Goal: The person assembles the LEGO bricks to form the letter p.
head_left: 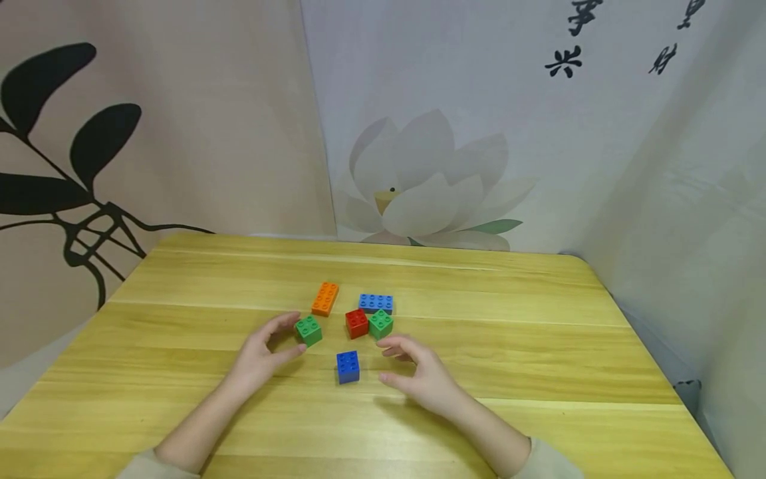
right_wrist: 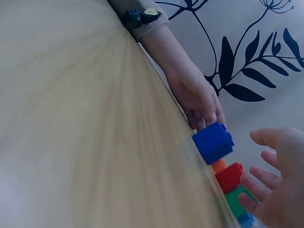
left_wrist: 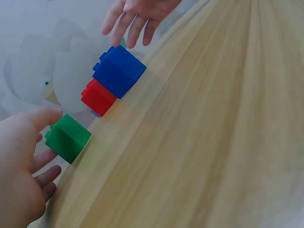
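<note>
In the head view, my left hand [head_left: 257, 359] is around the left side of a green block [head_left: 308, 330], thumb and fingers apart; whether they touch it I cannot tell. The left wrist view shows that hand [left_wrist: 21, 166] beside the green block [left_wrist: 69, 137]. My right hand [head_left: 427, 379] is held with fingers loosely bent and nothing between them, right of a blue block [head_left: 348, 367] and just below a second green block [head_left: 381, 324]. In the right wrist view, this hand [right_wrist: 280, 175] is right of the blue block [right_wrist: 213, 143].
A red block [head_left: 357, 324] sits left of the second green block, with a longer blue block [head_left: 376, 303] behind them. An orange block [head_left: 325, 299] lies farther back on the wooden table [head_left: 509, 319]. Printed cloth [head_left: 239, 133] hangs behind the table.
</note>
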Available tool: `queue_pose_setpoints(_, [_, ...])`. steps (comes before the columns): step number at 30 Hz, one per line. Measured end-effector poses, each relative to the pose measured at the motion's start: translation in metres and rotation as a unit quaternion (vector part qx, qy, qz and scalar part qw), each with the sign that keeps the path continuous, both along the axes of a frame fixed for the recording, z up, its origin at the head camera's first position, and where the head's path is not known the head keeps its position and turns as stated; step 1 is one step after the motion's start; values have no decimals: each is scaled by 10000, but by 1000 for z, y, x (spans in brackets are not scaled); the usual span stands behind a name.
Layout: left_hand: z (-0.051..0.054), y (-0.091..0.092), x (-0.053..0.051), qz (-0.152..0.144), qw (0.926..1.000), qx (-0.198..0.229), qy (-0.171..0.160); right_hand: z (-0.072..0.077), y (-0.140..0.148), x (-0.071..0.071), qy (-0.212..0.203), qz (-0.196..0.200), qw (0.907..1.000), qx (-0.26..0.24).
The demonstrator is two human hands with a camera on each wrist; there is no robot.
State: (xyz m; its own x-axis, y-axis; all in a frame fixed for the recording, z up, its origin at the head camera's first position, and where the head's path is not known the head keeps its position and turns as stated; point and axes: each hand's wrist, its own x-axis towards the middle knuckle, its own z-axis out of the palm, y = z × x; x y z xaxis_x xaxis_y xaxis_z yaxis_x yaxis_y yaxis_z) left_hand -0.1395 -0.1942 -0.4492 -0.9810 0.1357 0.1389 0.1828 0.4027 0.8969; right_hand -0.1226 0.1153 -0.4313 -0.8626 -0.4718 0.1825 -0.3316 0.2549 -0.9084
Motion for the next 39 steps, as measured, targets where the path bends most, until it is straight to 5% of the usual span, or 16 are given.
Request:
queue_pose_setpoints(15, [-4,7,-3,162,9998,56,75,-9,-30,-3,-545,227,9982,74])
queue_pose_setpoints(26, [-7,10,-4,361,9992,-82,161,-4,-41,-2,-416,147,9987,262])
queue_pose_setpoints(29, [-8,11,-5,386,9991,-91,167,-15,-41,-7,-392,66,9988,269])
queue_pose_setpoints(39, [-9,9,-5,345,9992,-62,187,-20,-41,-8,-283,-13,9991,318])
